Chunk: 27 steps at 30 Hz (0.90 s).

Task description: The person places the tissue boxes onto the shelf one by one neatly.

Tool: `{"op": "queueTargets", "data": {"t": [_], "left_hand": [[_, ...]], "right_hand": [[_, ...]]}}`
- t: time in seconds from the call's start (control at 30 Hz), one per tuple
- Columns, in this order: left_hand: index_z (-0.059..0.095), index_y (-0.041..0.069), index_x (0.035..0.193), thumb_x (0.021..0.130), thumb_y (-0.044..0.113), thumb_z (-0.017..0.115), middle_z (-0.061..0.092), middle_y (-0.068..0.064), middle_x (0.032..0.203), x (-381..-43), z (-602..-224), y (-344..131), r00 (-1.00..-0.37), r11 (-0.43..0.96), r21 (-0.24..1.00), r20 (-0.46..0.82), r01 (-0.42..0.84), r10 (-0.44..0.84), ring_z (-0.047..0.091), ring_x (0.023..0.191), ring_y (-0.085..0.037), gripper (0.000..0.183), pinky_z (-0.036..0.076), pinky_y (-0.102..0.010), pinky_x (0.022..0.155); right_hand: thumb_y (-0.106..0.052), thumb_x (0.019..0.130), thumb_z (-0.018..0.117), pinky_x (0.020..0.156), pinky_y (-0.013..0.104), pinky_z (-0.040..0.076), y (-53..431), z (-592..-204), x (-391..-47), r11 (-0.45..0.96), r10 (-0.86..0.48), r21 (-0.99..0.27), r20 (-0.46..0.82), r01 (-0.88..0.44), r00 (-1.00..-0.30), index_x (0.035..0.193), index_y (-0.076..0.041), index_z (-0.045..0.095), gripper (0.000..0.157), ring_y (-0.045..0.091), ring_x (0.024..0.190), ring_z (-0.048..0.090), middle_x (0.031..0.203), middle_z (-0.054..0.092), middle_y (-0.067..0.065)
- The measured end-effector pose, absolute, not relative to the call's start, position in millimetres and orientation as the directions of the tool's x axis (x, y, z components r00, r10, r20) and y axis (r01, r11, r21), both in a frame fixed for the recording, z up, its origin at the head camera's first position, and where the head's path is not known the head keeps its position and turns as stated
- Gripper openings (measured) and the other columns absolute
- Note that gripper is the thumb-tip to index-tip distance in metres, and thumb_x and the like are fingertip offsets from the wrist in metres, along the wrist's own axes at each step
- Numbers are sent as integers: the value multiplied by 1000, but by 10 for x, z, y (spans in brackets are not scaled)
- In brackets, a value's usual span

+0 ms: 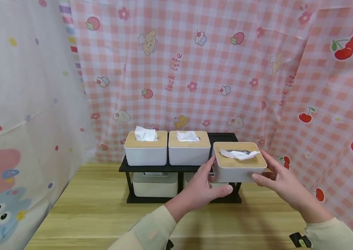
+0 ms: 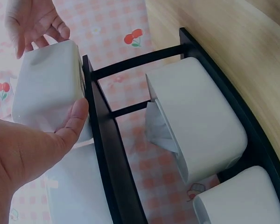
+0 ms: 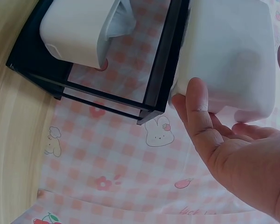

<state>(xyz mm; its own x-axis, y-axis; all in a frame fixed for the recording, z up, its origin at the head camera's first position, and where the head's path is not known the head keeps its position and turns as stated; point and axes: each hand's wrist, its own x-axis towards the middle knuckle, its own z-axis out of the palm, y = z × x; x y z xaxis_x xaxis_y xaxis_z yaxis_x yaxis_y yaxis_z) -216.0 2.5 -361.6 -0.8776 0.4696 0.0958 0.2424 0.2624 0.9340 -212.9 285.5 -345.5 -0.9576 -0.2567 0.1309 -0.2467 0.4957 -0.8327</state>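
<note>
Both hands hold a white tissue box point(image 1: 240, 174) with a wood-look lid, a tissue poking from its slot, just in front of the right end of a black two-tier rack point(image 1: 223, 138). My left hand point(image 1: 199, 185) grips its left side, thumb toward the front. My right hand point(image 1: 281, 178) grips the right side, thumb at the front corner. In the left wrist view the box point(image 2: 49, 84) overlaps the rack's upper shelf edge. From the right wrist, my right fingers point(image 3: 203, 121) lie against the box's side.
Two matching tissue boxes, one at left point(image 1: 146, 156) and one in the middle point(image 1: 189, 155), stand on the upper shelf. On the lower shelf sit grey-lidded boxes point(image 1: 155, 187). A wooden table point(image 1: 95, 208) carries the rack; a checked pink curtain point(image 1: 164, 69) hangs behind.
</note>
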Motion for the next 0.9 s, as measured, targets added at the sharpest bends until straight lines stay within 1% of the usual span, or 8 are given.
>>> {"op": "queueTargets", "data": {"t": [0.13, 0.3, 0.4, 0.47, 0.53, 0.6, 0.77, 0.9], "left_hand": [[17, 34, 157, 83, 59, 71, 30, 10, 157, -2157, -3627, 22, -891, 243, 947, 86, 213, 445, 54, 125, -17, 95, 52, -37, 98], [21, 37, 155, 82, 58, 72, 31, 6, 158, -2126, -3653, 30, -910, 249, 951, 71, 185, 407, 54, 124, -21, 91, 54, -37, 93], [23, 35, 155, 82, 58, 72, 33, 3, 158, -2098, -3673, 37, -914, 247, 951, 76, 187, 399, 54, 126, -21, 91, 53, -38, 98], [23, 34, 155, 82, 59, 72, 34, 1, 157, -2077, -3696, 39, -914, 246, 948, 90, 200, 397, 54, 128, -22, 91, 52, -38, 100], [23, 34, 155, 82, 58, 72, 34, 0, 157, -2052, -3724, 39, -910, 234, 948, 109, 217, 400, 53, 129, -22, 91, 50, -38, 102], [23, 34, 154, 84, 57, 71, 32, 1, 157, -2032, -3757, 41, -902, 228, 940, 144, 253, 407, 52, 132, -22, 89, 49, -37, 104], [23, 31, 154, 86, 56, 69, 26, 7, 157, -1989, -3813, 54, -873, 238, 907, 220, 347, 435, 47, 136, -19, 86, 45, -32, 109], [20, 31, 156, 86, 56, 68, 24, 7, 157, -1986, -3814, 63, -864, 248, 893, 241, 376, 442, 45, 136, -19, 89, 43, -35, 111]], "right_hand": [[-28, 99, 62, 87, 29, 57, 2843, -3443, -2151, 481, -263, -838, 143, -258, -954, 161, -18, 7, 84, 46, 130, 50, 159, 28, 21], [-25, 99, 61, 89, 28, 56, 2838, -3450, -2170, 455, -264, -851, 153, -263, -952, 160, -13, 8, 81, 48, 131, 48, 156, 30, 25], [-27, 100, 60, 92, 31, 55, 2846, -3477, -2169, 469, -252, -846, 149, -255, -956, 160, -14, 9, 81, 47, 132, 48, 156, 31, 23], [-28, 99, 60, 95, 37, 55, 2852, -3495, -2161, 481, -241, -841, 145, -248, -960, 160, -15, 9, 81, 46, 132, 49, 157, 30, 23], [-30, 99, 61, 96, 42, 54, 2850, -3508, -2149, 491, -229, -837, 144, -242, -963, 160, -15, 9, 81, 45, 132, 49, 158, 29, 23], [-31, 99, 62, 95, 44, 54, 2842, -3520, -2136, 493, -217, -836, 148, -239, -965, 160, -16, 10, 82, 45, 131, 50, 158, 28, 22], [-29, 98, 63, 89, 35, 54, 2820, -3544, -2113, 489, -191, -836, 177, -250, -966, 160, -17, 14, 80, 43, 129, 51, 150, 32, 18], [-28, 99, 61, 88, 29, 54, 2811, -3546, -2118, 496, -187, -826, 198, -267, -962, 160, -18, 15, 77, 40, 128, 52, 144, 36, 16]]}}
